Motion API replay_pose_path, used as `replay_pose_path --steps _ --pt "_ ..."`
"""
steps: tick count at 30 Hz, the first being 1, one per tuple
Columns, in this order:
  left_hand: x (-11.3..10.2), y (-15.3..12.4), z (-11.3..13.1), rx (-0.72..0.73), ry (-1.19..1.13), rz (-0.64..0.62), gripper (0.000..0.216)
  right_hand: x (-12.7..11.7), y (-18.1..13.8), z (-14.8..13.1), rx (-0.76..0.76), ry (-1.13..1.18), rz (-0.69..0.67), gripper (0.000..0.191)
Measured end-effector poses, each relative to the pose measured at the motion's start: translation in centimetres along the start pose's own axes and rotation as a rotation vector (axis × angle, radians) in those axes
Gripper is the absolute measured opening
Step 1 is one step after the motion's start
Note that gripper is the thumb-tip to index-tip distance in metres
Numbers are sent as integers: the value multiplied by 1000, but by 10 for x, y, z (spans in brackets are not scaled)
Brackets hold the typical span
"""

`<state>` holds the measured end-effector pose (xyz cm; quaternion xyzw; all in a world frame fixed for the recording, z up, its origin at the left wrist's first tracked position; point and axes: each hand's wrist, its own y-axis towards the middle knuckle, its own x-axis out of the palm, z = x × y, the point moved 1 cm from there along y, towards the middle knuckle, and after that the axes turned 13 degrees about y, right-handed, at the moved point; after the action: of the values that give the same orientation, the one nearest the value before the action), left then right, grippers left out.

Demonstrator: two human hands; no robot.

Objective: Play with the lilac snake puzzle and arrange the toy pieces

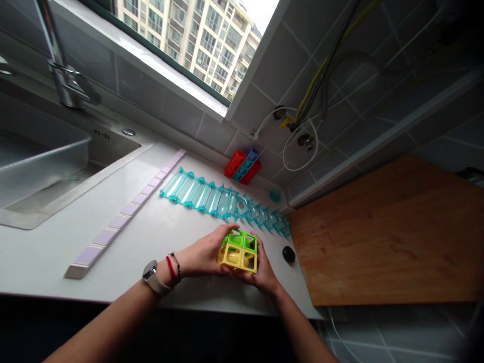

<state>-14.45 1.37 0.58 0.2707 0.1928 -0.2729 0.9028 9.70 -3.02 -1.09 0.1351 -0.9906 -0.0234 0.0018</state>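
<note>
Between my two hands is a small cluster of joined hollow plastic blocks (pixel 239 250), green on the far side and yellow on the near side. My left hand (pixel 209 252) closes on its left side, and my right hand (pixel 263 272) closes on its right side and underneath. Parts of the fingers are hidden behind the blocks. Just beyond them on the white counter lies a long row of clear turquoise plastic pieces (pixel 200 194). Against the tiled wall stands a group of red, turquoise and blue blocks (pixel 236 164).
A lilac segmented strip (pixel 130 209) lies slantwise on the counter (pixel 124 262), beside the steel sink (pixel 138 146) and faucet (pixel 64 80). At right are a round black object (pixel 289 254) and a wooden board (pixel 389 237). Cables (pixel 321 75) hang along the wall.
</note>
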Motion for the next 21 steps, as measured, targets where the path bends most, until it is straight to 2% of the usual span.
replay_pose_path --steps 3,9,21 --pt "-1 0 -1 1 -15 -29 103 5 -2 6 -25 49 40 106" --pt "-4 -1 -3 14 13 -54 103 8 -4 6 -28 51 79 98" --pt "-9 -1 1 -19 -13 -88 99 8 -7 5 1 -37 106 104"
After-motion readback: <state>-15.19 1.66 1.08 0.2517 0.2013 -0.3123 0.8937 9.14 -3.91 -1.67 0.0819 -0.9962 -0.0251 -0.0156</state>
